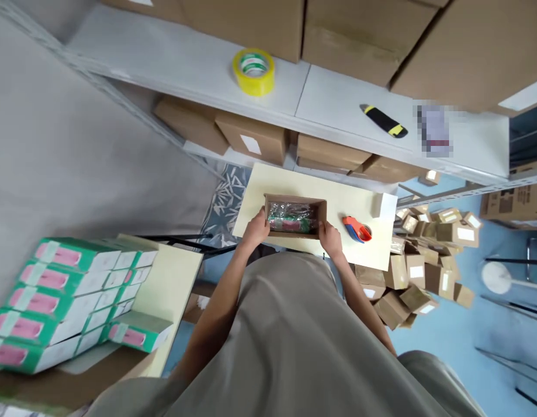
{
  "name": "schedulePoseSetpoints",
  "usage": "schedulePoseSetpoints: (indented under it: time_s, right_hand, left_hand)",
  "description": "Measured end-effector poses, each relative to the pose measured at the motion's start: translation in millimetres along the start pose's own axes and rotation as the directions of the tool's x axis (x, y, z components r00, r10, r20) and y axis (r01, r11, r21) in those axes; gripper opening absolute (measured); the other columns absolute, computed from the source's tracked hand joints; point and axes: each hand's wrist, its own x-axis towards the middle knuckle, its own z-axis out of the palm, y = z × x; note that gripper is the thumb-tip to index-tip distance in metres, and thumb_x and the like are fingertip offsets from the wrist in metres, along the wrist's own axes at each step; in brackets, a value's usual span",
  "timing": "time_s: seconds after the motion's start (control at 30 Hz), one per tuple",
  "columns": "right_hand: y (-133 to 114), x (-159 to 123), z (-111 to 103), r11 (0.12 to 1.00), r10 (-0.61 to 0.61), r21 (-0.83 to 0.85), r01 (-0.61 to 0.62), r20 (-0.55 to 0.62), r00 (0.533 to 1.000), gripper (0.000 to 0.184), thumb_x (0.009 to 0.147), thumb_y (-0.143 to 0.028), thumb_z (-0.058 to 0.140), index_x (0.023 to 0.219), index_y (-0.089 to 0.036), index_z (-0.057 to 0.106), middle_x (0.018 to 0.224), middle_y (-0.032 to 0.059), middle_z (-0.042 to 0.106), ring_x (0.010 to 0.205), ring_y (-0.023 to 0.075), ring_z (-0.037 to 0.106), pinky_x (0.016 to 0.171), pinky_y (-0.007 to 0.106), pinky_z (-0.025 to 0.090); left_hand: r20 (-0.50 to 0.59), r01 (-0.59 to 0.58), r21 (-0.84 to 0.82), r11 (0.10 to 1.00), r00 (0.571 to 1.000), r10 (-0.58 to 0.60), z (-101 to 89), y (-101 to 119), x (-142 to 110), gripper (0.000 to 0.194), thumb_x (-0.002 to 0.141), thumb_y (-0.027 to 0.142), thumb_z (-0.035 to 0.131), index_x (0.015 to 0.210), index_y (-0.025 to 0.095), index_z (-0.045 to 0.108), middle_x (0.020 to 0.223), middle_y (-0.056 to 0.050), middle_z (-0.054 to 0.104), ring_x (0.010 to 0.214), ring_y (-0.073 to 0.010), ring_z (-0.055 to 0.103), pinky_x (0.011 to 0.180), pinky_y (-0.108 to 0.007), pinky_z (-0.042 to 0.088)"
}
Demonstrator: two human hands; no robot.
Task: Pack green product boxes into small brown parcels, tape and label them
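An open cardboard box (295,235) is held between my two hands over the near edge of a cream table. My left hand (256,229) grips its left end, fingers wrapped round the side. At the right end my right hand (330,238) is closed on the box wall. Inside lie clear plastic wrap (290,207) and a green and pink package (290,223), partly covered by the film. To the right of my right hand, an orange and blue tape dispenser (357,229) rests on the table (312,179).
A shelf (164,63) above carries a yellow tape roll (254,72), a utility knife (384,120) and large cartons. Green and pink boxes (47,301) are stacked on a side table at left. Several small cardboard boxes (425,255) lie heaped on the floor at right.
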Motion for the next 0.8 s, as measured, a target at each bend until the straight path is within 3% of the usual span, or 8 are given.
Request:
schedulePoseSetpoints:
  time_s: [0.13, 0.2, 0.3, 0.37, 0.47, 0.57, 0.7, 0.8]
  right_hand:
    - [16, -5, 8, 0.986, -0.080, 0.140, 0.090, -0.073, 0.994, 0.061, 0.121, -0.043, 0.037, 0.174, -0.013, 0.042, 0.141, 0.0233, 0.078, 0.119, 0.0361, 0.080, 0.101, 0.043, 0.059]
    - [21, -12, 14, 0.965, -0.168, 0.188, 0.185, -0.100, 0.981, 0.076, 0.117, -0.055, 0.048, 0.182, -0.021, 0.030, 0.166, 0.0248, 0.061, 0.128, 0.0375, 0.078, 0.106, 0.048, 0.062]
    - [28, -18, 21, 0.948, -0.270, 0.161, 0.275, -0.052, 0.962, 0.084, 0.109, -0.066, 0.065, 0.179, -0.029, 0.039, 0.186, 0.0228, 0.033, 0.140, 0.0411, 0.073, 0.109, 0.053, 0.064]
    - [30, -15, 23, 0.950, -0.289, 0.112, 0.291, -0.040, 0.957, 0.072, 0.109, -0.062, 0.067, 0.171, -0.027, 0.053, 0.184, 0.0218, 0.034, 0.140, 0.0412, 0.072, 0.108, 0.052, 0.065]
    - [30, 0, 22, 0.962, -0.257, 0.067, 0.264, -0.093, 0.962, 0.047, 0.113, -0.053, 0.061, 0.150, -0.024, 0.072, 0.171, 0.0201, 0.051, 0.119, 0.0355, 0.081, 0.100, 0.048, 0.067]
    - [30, 22, 17, 0.979, -0.158, 0.102, 0.176, -0.162, 0.974, 0.043, 0.115, -0.039, 0.056, 0.151, -0.022, 0.069, 0.150, 0.0194, 0.067, 0.102, 0.0305, 0.082, 0.092, 0.045, 0.066]
    - [34, 44, 8, 0.967, -0.130, 0.185, 0.176, -0.233, 0.964, 0.087, 0.105, -0.021, 0.058, 0.184, -0.019, 0.021, 0.149, 0.0208, 0.069, 0.104, 0.0287, 0.080, 0.088, 0.040, 0.066]
    - [36, 51, 3, 0.954, -0.216, 0.153, 0.259, -0.253, 0.943, 0.093, 0.100, -0.018, 0.059, 0.185, -0.027, 0.021, 0.166, 0.0204, 0.055, 0.108, 0.0278, 0.080, 0.083, 0.039, 0.067]
  left_hand:
    - [0.009, -0.043, -0.102, 0.994, 0.999, 0.045, 1.0, 14, 7, 0.074, 0.107, 0.025, 0.051, 0.179, 0.013, 0.037, 0.177, -0.022, 0.052, 0.159, -0.0361, 0.059, 0.129, -0.047, 0.050]
    - [0.044, -0.134, -0.150, 0.980, 0.989, 0.142, 1.7, 11, 2, 0.077, 0.110, 0.042, 0.055, 0.180, 0.017, 0.035, 0.186, -0.019, 0.037, 0.170, -0.0353, 0.043, 0.135, -0.048, 0.043]
    - [0.167, -0.219, -0.139, 0.966, 0.956, 0.240, 5.2, 1, -8, 0.093, 0.103, 0.067, 0.068, 0.178, 0.021, 0.041, 0.191, -0.016, 0.024, 0.177, -0.0377, 0.027, 0.140, -0.051, 0.036]
    - [0.195, -0.248, -0.107, 0.963, 0.944, 0.265, 8.6, -5, -10, 0.095, 0.098, 0.071, 0.074, 0.174, 0.020, 0.049, 0.190, -0.018, 0.028, 0.177, -0.0392, 0.029, 0.140, -0.051, 0.036]
    - [0.107, -0.256, -0.065, 0.964, 0.959, 0.262, 12.8, -8, -2, 0.075, 0.105, 0.064, 0.070, 0.165, 0.019, 0.059, 0.178, -0.020, 0.051, 0.166, -0.0394, 0.049, 0.136, -0.051, 0.043]
    - [-0.065, -0.137, -0.018, 0.990, 0.989, 0.136, 12.4, -6, 18, 0.072, 0.109, 0.046, 0.070, 0.172, 0.018, 0.047, 0.157, -0.024, 0.069, 0.145, -0.0414, 0.070, 0.121, -0.053, 0.057]
    - [-0.247, -0.218, 0.015, 0.976, 0.945, 0.215, 4.2, -5, 46, 0.109, 0.096, 0.030, 0.087, 0.182, 0.020, 0.021, 0.167, -0.028, 0.053, 0.146, -0.0414, 0.067, 0.117, -0.050, 0.060]
    - [-0.226, -0.382, 0.060, 0.922, 0.895, 0.385, -1.2, -6, 53, 0.095, 0.091, 0.019, 0.088, 0.174, 0.024, 0.041, 0.174, -0.023, 0.043, 0.156, -0.0388, 0.058, 0.128, -0.050, 0.053]
